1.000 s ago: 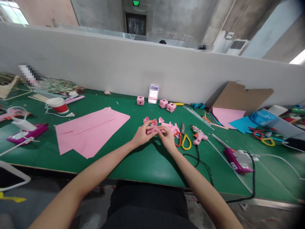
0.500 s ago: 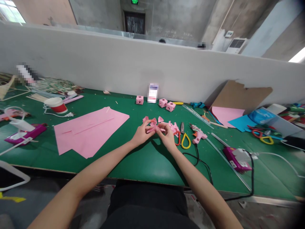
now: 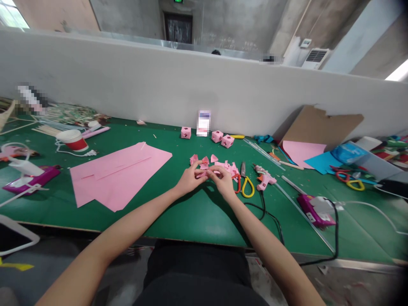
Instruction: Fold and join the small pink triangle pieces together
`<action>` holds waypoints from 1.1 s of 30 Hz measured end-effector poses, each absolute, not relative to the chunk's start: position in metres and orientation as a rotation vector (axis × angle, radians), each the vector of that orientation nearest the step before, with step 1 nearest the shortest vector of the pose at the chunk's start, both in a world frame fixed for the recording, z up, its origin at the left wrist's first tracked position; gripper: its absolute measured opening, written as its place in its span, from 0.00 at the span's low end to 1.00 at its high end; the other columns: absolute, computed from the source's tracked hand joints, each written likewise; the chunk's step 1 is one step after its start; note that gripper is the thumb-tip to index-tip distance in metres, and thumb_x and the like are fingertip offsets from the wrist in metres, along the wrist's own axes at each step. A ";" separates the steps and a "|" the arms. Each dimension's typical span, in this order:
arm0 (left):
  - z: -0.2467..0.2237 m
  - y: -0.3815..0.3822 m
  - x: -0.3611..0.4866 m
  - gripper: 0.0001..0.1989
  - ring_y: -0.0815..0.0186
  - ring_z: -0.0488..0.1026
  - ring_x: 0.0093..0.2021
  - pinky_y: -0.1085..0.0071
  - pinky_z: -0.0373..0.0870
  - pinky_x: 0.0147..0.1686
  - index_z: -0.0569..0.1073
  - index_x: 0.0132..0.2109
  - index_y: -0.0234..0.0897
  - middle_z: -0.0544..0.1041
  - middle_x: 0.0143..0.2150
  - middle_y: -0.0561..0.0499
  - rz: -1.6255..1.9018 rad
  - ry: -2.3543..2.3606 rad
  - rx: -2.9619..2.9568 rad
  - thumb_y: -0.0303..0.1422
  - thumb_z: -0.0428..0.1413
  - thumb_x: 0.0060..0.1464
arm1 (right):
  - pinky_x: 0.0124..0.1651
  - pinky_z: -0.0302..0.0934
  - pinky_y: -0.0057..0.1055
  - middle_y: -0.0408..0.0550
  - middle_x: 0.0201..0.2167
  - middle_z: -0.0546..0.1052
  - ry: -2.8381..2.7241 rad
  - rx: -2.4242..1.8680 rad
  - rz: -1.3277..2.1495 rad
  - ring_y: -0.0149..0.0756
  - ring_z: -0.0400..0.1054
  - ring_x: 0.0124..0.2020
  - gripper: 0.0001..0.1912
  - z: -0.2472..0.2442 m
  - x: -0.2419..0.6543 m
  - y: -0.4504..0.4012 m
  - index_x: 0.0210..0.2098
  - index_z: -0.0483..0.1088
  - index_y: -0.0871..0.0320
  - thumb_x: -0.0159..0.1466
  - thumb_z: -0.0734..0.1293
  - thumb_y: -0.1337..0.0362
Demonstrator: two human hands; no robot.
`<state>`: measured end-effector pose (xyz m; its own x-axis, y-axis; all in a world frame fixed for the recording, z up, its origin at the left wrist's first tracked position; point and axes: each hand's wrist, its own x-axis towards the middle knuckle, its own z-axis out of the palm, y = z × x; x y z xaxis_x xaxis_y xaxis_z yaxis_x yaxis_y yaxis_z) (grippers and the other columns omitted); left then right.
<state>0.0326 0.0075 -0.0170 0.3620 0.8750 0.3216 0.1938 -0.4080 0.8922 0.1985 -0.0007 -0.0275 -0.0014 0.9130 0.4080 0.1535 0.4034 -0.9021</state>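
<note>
Between my left hand (image 3: 190, 177) and my right hand (image 3: 222, 180) is a small piece of pink paper (image 3: 201, 174), pinched by the fingers of both and mostly covered by them. Small folded pink pieces (image 3: 214, 158) and pink paper scraps (image 3: 234, 169) lie just beyond my hands. Scissors (image 3: 247, 187) with red and yellow handles rest right of my right hand, beside a pink glue gun (image 3: 265, 178). Farther back sit three pink paper cubes (image 3: 186, 132) with diamond-shaped holes.
Large pink paper sheets (image 3: 121, 178) cover the table (image 3: 191, 219) on the left. A paper cup (image 3: 72, 140) and a purple power strip (image 3: 35, 180) stand beyond them. At right are another power strip (image 3: 314, 211), black cord, clear sticks and cardboard (image 3: 321, 125). A partition (image 3: 143, 85) borders the back.
My fingers have drawn closer together over the pink paper, which shows less now. The view has shifted slightly; things on the table have not moved.
</note>
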 end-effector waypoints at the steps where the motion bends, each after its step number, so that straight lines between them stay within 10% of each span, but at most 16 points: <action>1: -0.017 0.007 0.033 0.27 0.61 0.79 0.40 0.69 0.71 0.41 0.61 0.56 0.36 0.81 0.41 0.44 1.077 0.933 1.829 0.39 0.59 0.53 | 0.43 0.65 0.36 0.49 0.38 0.76 -1.458 -1.009 0.806 0.42 0.70 0.42 0.13 -0.028 0.198 -0.001 0.34 0.75 0.55 0.58 0.69 0.52; 33: -0.017 0.006 0.033 0.27 0.66 0.77 0.32 0.72 0.70 0.36 0.62 0.56 0.34 0.81 0.35 0.47 1.078 0.936 1.838 0.40 0.59 0.53 | 0.40 0.65 0.34 0.46 0.33 0.76 -1.341 -0.931 1.009 0.37 0.70 0.35 0.12 -0.022 0.196 -0.004 0.33 0.75 0.56 0.56 0.71 0.53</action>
<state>0.0326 0.0063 -0.0174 0.3655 0.8724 0.3246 0.1988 -0.4138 0.8884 0.1955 -0.0039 -0.0216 -0.0255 0.9488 0.3149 -0.0392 0.3138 -0.9487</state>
